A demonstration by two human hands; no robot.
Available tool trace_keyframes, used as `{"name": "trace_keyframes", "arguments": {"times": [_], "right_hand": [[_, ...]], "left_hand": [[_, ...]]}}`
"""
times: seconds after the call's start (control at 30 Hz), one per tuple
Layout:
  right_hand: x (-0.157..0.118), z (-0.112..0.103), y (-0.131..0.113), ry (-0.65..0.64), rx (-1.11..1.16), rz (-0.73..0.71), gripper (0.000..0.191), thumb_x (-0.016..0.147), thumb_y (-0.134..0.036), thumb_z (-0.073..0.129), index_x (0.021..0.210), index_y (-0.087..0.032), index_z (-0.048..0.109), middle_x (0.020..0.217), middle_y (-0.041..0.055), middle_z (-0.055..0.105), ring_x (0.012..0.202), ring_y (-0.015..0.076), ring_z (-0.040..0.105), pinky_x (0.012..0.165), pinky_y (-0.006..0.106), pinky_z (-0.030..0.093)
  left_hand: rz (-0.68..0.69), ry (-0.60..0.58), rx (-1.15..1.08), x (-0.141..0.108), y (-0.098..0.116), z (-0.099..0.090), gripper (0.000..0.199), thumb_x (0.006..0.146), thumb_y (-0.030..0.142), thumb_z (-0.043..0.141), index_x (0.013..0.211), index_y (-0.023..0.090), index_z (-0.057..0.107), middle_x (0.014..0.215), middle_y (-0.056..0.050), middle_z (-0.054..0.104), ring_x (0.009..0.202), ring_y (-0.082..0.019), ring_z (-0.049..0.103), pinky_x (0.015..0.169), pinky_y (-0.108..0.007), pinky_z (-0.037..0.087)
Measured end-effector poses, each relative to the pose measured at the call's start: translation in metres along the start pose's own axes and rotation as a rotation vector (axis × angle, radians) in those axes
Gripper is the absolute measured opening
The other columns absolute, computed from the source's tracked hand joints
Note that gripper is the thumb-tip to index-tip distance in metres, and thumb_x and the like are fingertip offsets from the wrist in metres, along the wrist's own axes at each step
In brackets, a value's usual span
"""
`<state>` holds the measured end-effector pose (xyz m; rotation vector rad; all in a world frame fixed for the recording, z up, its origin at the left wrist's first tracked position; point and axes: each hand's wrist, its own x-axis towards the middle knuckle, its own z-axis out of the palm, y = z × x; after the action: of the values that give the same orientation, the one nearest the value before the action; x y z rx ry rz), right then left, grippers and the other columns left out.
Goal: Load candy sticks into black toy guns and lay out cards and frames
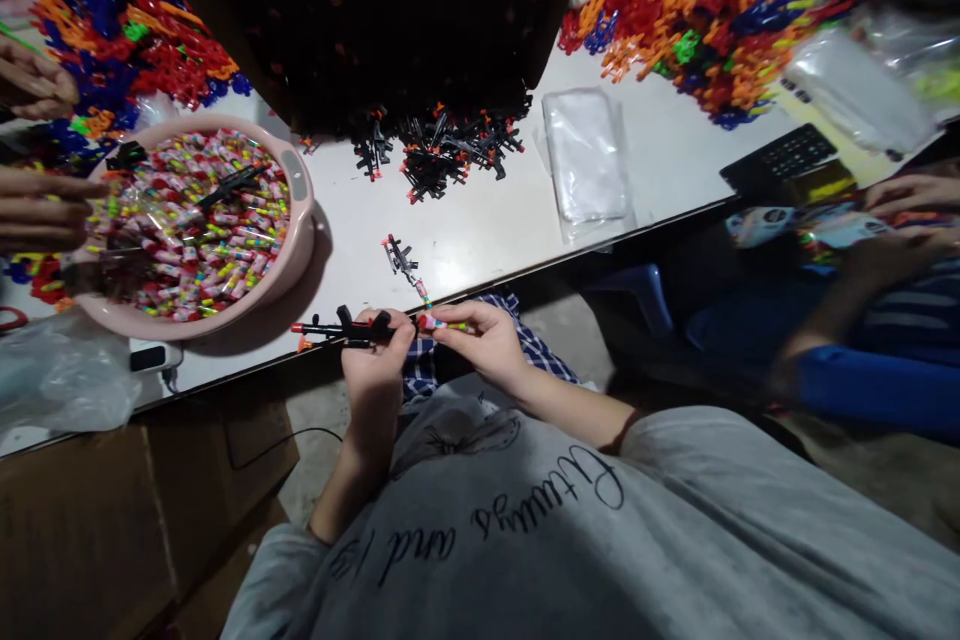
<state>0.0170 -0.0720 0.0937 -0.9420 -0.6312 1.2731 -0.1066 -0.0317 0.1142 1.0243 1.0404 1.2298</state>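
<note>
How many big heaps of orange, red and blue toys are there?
2. One heap is at the far left, behind the pink tub; the other heap is at the far right. The big dark shape between them may hide more.

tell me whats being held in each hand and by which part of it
The left hand holds a black toy gun by the end away from its red tip; the right hand pinches a small colourful tube behind its red end.

Basin (297, 178) on table (480, 232) at left, small tubes (238, 255) inside, toy-gun pile (444, 152) between basin and bag stack (586, 155), toy heaps (675, 5) behind at both sides.
</note>
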Motion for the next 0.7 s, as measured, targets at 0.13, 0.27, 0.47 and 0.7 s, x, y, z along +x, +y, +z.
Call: {"name": "trace_keyframes", "arguments": {"times": [0.13, 0.27, 0.47, 0.7], "right_hand": [[0.000, -0.002, -0.006, -0.029, -0.107, -0.015, 0.014, 0.072, -0.028, 0.081, 0.086, -0.026, 0.078, 0.093, 0.0011, 0.079, 0.085, 0.0148, 0.075, 0.083, 0.033, 0.064], [-0.001, -0.001, -0.011, -0.035, -0.180, -0.045, 0.014, 0.072, -0.025, 0.080, 0.086, -0.026, 0.079, 0.092, 0.0014, 0.079, 0.088, 0.0148, 0.074, 0.085, 0.031, 0.063], [-0.004, 0.000, -0.014, -0.047, -0.162, -0.008, 0.014, 0.074, -0.022, 0.079, 0.086, -0.028, 0.079, 0.092, 0.0000, 0.078, 0.088, 0.0154, 0.075, 0.089, 0.035, 0.063], [-0.004, -0.003, -0.009, -0.082, -0.125, 0.104, 0.018, 0.073, -0.031, 0.080, 0.088, -0.023, 0.077, 0.088, 0.0019, 0.078, 0.078, 0.0150, 0.075, 0.083, 0.034, 0.065]], "left_hand": [[-0.004, 0.014, 0.016, -0.002, 0.003, -0.001, 0.017, 0.069, 0.014, 0.075, 0.070, 0.017, 0.058, 0.068, 0.003, 0.060, 0.063, -0.009, 0.059, 0.064, -0.021, 0.050], [-0.009, 0.040, 0.004, -0.005, 0.003, -0.001, 0.018, 0.068, 0.014, 0.075, 0.070, 0.017, 0.058, 0.069, 0.003, 0.060, 0.064, -0.009, 0.060, 0.065, -0.022, 0.051], [-0.047, 0.087, -0.013, -0.008, -0.001, -0.001, 0.022, 0.068, 0.016, 0.079, 0.072, 0.016, 0.057, 0.069, 0.004, 0.059, 0.063, -0.008, 0.059, 0.064, -0.020, 0.051], [-0.106, 0.164, -0.034, -0.005, -0.009, 0.000, 0.029, 0.062, 0.023, 0.084, 0.070, 0.016, 0.058, 0.068, 0.004, 0.059, 0.065, -0.008, 0.060, 0.066, -0.019, 0.051]]}}
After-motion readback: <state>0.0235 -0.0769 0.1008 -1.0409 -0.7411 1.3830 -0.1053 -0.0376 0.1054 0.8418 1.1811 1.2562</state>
